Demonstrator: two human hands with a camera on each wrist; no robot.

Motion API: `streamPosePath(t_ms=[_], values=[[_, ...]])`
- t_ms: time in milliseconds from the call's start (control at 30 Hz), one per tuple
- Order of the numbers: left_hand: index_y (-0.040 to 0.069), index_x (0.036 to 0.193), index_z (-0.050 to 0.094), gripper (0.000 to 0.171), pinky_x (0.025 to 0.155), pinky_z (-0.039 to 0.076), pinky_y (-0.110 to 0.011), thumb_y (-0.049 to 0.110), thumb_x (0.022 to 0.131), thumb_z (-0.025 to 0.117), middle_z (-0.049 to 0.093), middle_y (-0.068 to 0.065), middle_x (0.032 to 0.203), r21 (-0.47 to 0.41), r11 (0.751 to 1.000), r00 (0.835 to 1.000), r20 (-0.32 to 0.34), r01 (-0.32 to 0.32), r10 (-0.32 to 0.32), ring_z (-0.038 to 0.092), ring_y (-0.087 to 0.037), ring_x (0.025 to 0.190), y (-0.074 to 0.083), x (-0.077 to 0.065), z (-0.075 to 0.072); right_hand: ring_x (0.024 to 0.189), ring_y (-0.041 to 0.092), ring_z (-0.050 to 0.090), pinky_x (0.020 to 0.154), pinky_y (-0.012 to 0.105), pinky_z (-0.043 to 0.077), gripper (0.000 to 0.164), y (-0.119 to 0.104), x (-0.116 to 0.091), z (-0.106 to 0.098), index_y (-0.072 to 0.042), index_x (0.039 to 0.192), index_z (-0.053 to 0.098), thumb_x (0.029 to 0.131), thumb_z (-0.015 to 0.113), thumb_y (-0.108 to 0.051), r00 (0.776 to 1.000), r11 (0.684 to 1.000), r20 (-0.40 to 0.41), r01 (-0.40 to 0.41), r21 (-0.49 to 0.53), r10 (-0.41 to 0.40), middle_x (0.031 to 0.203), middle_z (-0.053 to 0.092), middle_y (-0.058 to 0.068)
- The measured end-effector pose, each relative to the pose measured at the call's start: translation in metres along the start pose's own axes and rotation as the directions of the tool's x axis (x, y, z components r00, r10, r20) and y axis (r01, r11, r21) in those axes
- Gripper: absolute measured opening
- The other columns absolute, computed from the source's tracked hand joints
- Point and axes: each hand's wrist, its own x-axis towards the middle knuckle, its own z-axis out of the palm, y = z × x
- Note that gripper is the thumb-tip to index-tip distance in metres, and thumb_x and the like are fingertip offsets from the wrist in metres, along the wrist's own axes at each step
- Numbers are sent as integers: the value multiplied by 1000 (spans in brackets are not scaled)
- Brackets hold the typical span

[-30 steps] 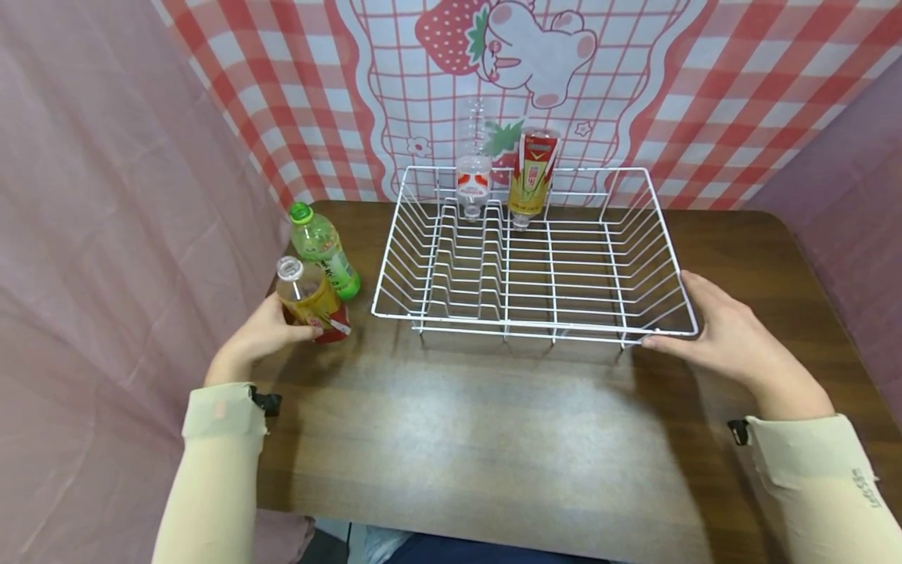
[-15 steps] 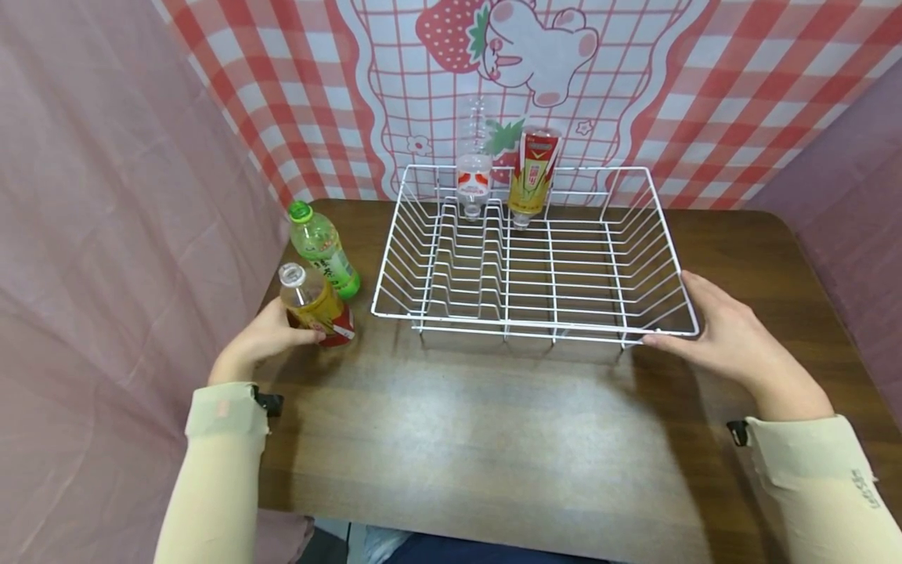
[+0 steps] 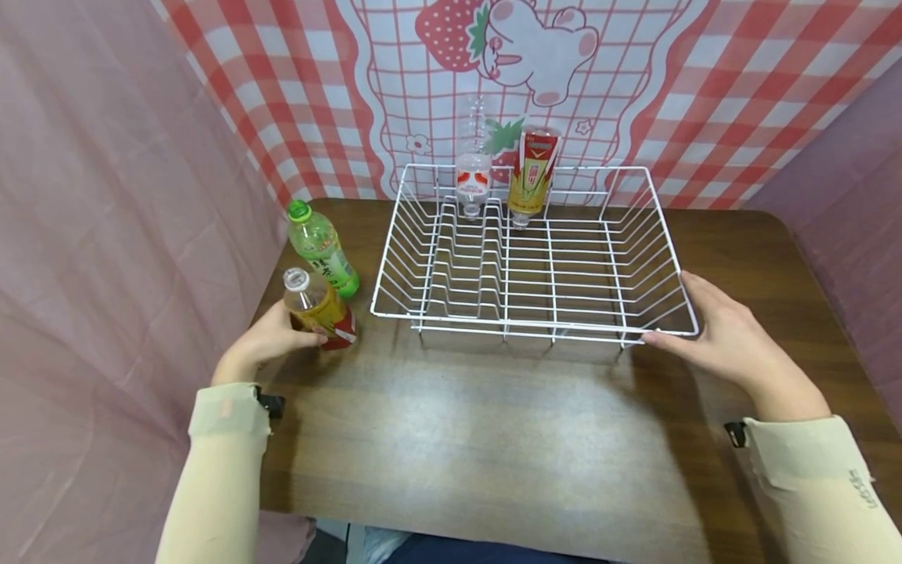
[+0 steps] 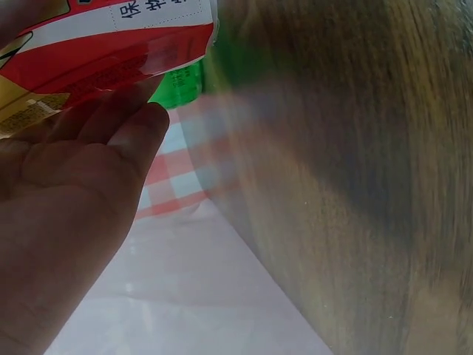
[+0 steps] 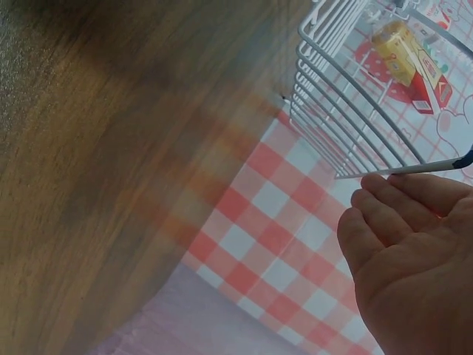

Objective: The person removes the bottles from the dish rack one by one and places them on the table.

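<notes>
left fingers (image 4: 143,127) grip the red-and-gold bottle (image 3: 324,313) below its neck; right fingers (image 5: 365,234) hold the white rack (image 3: 553,272) at one corner.

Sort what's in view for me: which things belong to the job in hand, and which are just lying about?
Likely the job's:
held bottle, in the left hand
rack, right hand at its corner
clear bottle and gold bottle, upended in the rack
green bottle, perhaps: untouched, beside the held one

Just around:
table
checked cloth
pink curtain

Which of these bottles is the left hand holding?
The red-and-gold bottle outside the white rack; the left hand grips only that one. Its lookalike sits upside down inside.
</notes>
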Motion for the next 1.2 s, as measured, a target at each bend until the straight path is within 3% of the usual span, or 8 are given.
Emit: streamPosePath(t_ms=[333, 600, 867, 1200], values=[[-12, 133, 52, 57, 94, 49, -34, -2, 84, 79, 61, -29, 126, -27, 1000, 1000, 18, 12, -11, 59, -36, 111, -4, 2, 2, 138, 50, 36, 110, 67, 28, 114, 1, 0, 2, -7, 161, 26, 74, 89, -43, 1000, 1000, -11, 5, 5, -5, 154, 36, 29], [-12, 134, 50, 58, 92, 49, -25, -6, 83, 77, 61, -28, 127, -88, 996, 999, 33, -13, 16, 59, -26, 110, -7, 4, 4, 141, 49, 32, 113, 65, 25, 116, 2, 0, 4, -6, 162, 24, 74, 89, -44, 1000, 1000, -14, 8, 0, -8, 157, 31, 30], [-8, 137, 49, 59, 99, 46, -33, -5, 85, 76, 59, -26, 131, -64, 998, 998, 62, -27, 30, 56, -35, 119, -6, 3, 3, 144, 48, 28, 113, 66, 23, 114, 3, -1, 5, -9, 163, 21, 78, 87, -45, 1000, 1000, 3, 3, 17, -3, 159, 29, 29], [-11, 136, 50, 60, 92, 49, -31, -2, 84, 78, 61, -27, 126, -79, 997, 999, 39, -2, 5, 59, -29, 110, -7, 2, 6, 143, 48, 28, 114, 65, 23, 115, 4, -1, 5, -7, 163, 21, 77, 87, -45, 1000, 1000, -1, 8, 8, -8, 158, 29, 29]])
